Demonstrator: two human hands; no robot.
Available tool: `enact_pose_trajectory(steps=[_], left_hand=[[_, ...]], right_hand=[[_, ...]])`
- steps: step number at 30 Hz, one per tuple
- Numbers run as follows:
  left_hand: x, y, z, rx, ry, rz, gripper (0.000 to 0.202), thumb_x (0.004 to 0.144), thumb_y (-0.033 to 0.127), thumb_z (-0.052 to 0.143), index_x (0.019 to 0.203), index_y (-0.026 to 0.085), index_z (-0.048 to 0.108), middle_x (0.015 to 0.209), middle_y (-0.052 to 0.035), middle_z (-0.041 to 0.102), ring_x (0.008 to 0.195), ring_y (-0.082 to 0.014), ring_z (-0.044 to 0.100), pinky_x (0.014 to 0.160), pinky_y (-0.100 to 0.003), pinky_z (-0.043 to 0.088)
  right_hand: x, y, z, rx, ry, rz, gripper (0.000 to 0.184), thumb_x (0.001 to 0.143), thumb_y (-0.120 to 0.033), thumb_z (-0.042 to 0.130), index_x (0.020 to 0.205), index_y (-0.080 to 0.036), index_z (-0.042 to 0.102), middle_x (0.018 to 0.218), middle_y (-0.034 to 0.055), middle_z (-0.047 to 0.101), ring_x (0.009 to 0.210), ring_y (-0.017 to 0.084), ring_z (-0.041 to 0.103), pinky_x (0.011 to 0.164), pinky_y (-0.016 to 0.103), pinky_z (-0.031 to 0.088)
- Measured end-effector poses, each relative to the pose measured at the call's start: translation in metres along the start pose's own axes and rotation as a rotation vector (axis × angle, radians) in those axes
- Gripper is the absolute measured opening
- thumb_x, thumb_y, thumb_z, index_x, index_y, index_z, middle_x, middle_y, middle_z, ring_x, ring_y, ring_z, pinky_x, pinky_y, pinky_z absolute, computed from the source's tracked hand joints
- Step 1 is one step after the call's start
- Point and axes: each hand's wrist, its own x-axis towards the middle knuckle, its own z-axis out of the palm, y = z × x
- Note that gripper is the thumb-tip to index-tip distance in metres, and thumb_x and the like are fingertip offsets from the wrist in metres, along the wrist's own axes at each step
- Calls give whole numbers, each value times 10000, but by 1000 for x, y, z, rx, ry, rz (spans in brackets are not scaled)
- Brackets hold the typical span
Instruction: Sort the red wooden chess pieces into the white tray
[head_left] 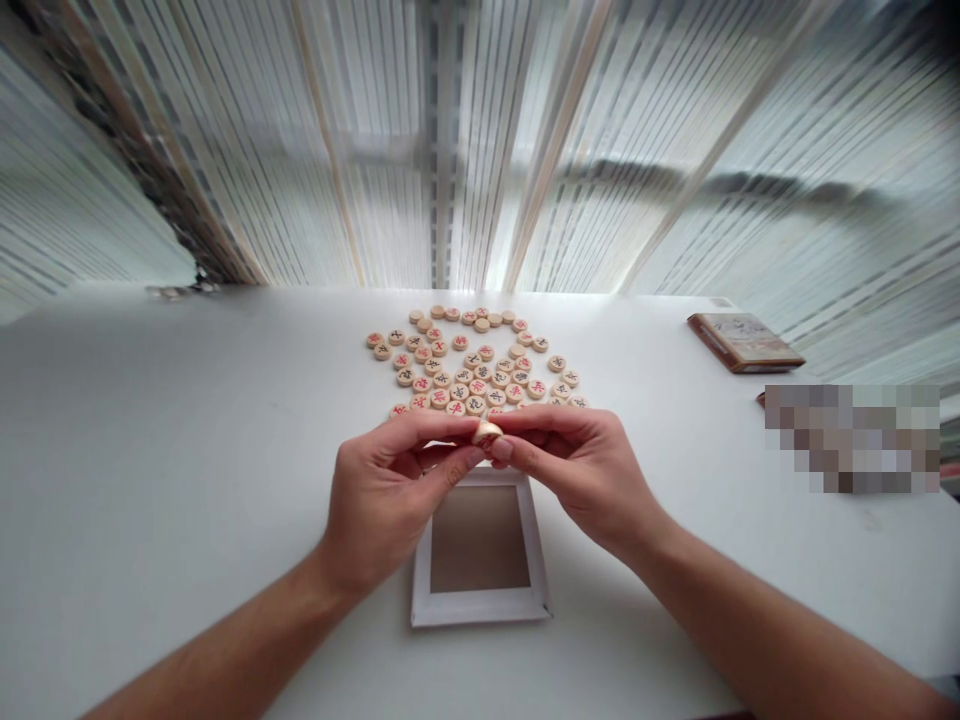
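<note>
A round wooden xiangqi piece (487,432) is pinched between the fingertips of my left hand (390,480) and my right hand (592,470). It is tilted, and its marked face cannot be made out. Both hands are closed, thumbs toward me, above the far edge of a shallow white box tray (480,608) with a brown-grey bottom. Past my fingers, several xiangqi pieces (477,386) with red or black characters lie spread on the table; a few, such as the blank-topped piece (481,325), show plain wood. My hands hide the nearest ones.
A brown box with a picture on its lid (746,340) lies at the back right of the white table (225,480). In front of it is a pixelated, unreadable object (851,440). Striped curtains (390,140) hang behind the table's far edge.
</note>
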Motion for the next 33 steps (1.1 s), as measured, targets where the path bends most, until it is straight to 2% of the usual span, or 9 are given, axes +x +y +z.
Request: enact_pose_trajectory(steps=[4,10,17,24,27,33], left_hand=[[0,3,2,-51,-13,-38,212,833,105,910,1016,205,878,960,-29,858,856,-186,845,808,-253,729],[1,7,3,-37,3,-94,144,843,169,916,980,185,874,884,-40,868,761,-208,848,735,-287,741],[4,6,1,-30,6,-160,225,825,329,947,978,177,884,853,-64,870,699,-224,839,711,-314,739],[4,7,0,-62,-33,-161,212,857,282,921,1039,183,882,902,-67,874,726,-201,840,707,-268,723],[3,7,1,-68,-49,-138,240,826,263,946,1046,192,881,926,-67,875,737,-196,839,692,-247,716],[4,6,1,-71,-59,-137,143,883,238,894,1020,197,880,909,-53,868,772,-194,842,715,-252,718]], right_hand=[[0,0,-1,16,7,38,193,829,-264,949,1009,-236,887,839,38,858,717,172,811,734,308,719],[0,1,0,29,-19,92,225,841,-309,944,1044,-233,883,817,40,849,700,176,799,684,308,705],[-1,3,-4,35,-34,196,303,854,-349,938,1138,-264,875,983,65,866,815,196,812,804,356,707],[-2,1,-3,26,-19,200,368,810,-331,967,1155,-245,872,963,72,864,810,212,804,816,397,702],[-1,-1,-2,7,-12,193,338,799,-345,972,1101,-221,884,915,78,860,815,229,806,789,398,703],[-1,-1,-2,12,-27,158,229,828,-370,952,1007,-238,897,874,61,859,746,194,795,715,333,697]])
